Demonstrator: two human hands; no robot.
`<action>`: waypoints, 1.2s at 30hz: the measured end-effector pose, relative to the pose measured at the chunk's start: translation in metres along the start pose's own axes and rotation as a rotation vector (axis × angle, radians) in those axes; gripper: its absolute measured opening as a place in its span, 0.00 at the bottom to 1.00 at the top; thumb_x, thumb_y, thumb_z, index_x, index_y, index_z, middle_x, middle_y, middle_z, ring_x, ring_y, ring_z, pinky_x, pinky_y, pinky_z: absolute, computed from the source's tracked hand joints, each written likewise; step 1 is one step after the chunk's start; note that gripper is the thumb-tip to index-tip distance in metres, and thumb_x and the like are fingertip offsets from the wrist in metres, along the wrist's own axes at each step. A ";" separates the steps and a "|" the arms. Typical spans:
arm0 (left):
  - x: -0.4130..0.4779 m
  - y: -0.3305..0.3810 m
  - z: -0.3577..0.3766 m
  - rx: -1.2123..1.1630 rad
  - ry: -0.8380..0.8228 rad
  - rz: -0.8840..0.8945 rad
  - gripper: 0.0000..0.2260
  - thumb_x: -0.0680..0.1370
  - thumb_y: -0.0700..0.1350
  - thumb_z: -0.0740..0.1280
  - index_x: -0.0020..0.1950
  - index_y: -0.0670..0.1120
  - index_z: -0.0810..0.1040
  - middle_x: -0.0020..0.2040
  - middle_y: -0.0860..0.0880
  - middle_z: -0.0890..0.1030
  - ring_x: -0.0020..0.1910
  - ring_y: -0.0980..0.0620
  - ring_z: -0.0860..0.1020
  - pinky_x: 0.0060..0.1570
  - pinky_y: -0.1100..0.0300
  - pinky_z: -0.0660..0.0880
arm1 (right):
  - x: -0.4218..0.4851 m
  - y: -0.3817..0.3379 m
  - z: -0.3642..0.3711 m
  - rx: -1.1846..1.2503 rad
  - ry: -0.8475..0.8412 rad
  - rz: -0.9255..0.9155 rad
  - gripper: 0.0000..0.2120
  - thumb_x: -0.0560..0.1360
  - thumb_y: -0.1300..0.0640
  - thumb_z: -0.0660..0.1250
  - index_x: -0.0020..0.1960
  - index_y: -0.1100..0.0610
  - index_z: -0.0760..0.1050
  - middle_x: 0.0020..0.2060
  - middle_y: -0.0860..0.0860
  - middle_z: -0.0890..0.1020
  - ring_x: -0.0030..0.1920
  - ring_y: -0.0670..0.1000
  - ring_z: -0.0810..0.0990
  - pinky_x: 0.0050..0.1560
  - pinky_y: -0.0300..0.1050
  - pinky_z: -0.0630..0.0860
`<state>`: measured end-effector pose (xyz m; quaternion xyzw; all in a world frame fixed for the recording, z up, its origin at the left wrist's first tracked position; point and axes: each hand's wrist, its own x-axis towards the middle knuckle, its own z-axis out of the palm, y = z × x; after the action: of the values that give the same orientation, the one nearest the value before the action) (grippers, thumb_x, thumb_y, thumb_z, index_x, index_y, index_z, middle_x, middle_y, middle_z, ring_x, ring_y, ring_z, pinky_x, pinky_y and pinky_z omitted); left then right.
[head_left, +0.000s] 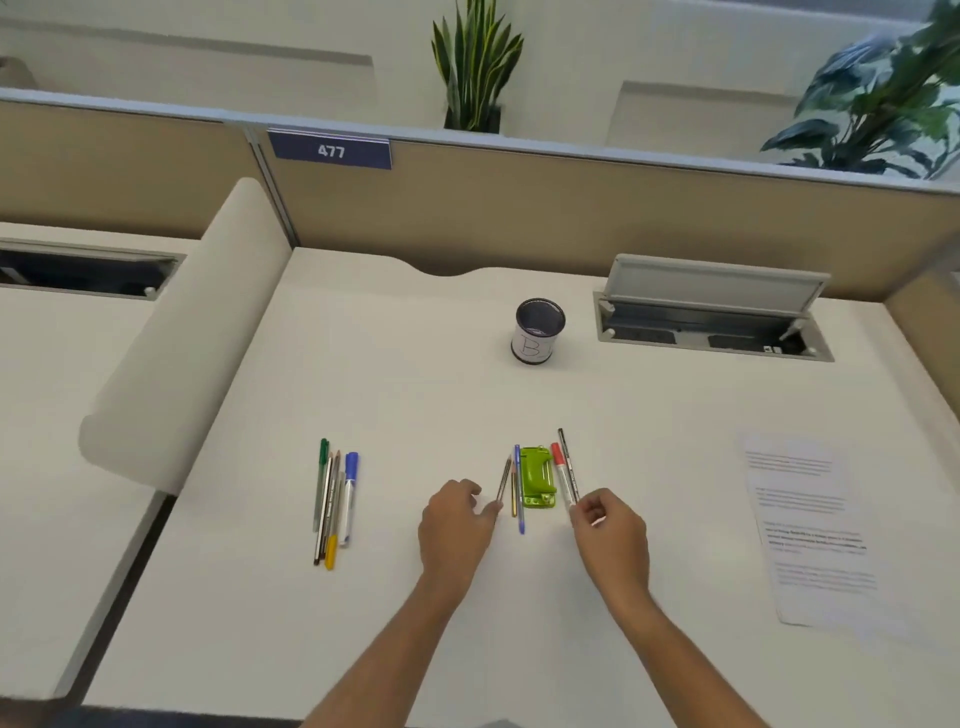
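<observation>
Pick-up stage: red-capped marker pinched by fingers of the right hand, grey pencil touched by the relaxed left hand; a lift toward the cup at 12 o'clock is probably required next.

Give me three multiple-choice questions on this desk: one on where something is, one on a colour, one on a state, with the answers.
1. The pen cup stands: A) beyond the green object, toward the partition; B) on the printed sheet; C) left of the loose pens.
2. The marker at the right hand has a cap that is: A) blue; B) yellow; C) red.
3. The cable hatch lid is: A) shut flat; B) raised open; C) taken off.
Answers: 1 A, it sits behind the green object; 2 C, the cap beside the green object is red; 3 B, the lid tilts up off its frame.
</observation>
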<state>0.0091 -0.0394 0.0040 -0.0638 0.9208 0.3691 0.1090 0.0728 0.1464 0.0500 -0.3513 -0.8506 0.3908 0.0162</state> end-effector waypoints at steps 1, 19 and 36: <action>0.000 0.007 0.005 0.020 -0.005 -0.009 0.16 0.78 0.57 0.75 0.62 0.50 0.83 0.53 0.54 0.84 0.53 0.51 0.82 0.48 0.59 0.75 | 0.007 0.005 -0.003 -0.001 -0.002 0.028 0.06 0.77 0.57 0.71 0.41 0.50 0.79 0.38 0.46 0.83 0.38 0.49 0.82 0.35 0.45 0.75; 0.000 0.041 0.044 0.283 0.029 -0.007 0.06 0.79 0.46 0.70 0.53 0.46 0.83 0.51 0.48 0.81 0.48 0.44 0.82 0.44 0.50 0.79 | 0.064 0.026 0.018 -0.232 -0.152 -0.064 0.10 0.75 0.56 0.76 0.46 0.58 0.75 0.43 0.53 0.80 0.43 0.56 0.81 0.41 0.52 0.80; -0.003 0.047 0.048 0.588 0.003 0.076 0.08 0.78 0.36 0.65 0.48 0.42 0.85 0.49 0.46 0.82 0.46 0.44 0.82 0.36 0.54 0.71 | 0.073 0.014 0.008 -0.473 -0.275 -0.151 0.04 0.77 0.61 0.69 0.50 0.60 0.79 0.44 0.55 0.79 0.41 0.57 0.77 0.38 0.47 0.72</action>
<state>0.0101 0.0276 0.0027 0.0046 0.9901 0.0903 0.1075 0.0236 0.1918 0.0169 -0.2249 -0.9362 0.2229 -0.1527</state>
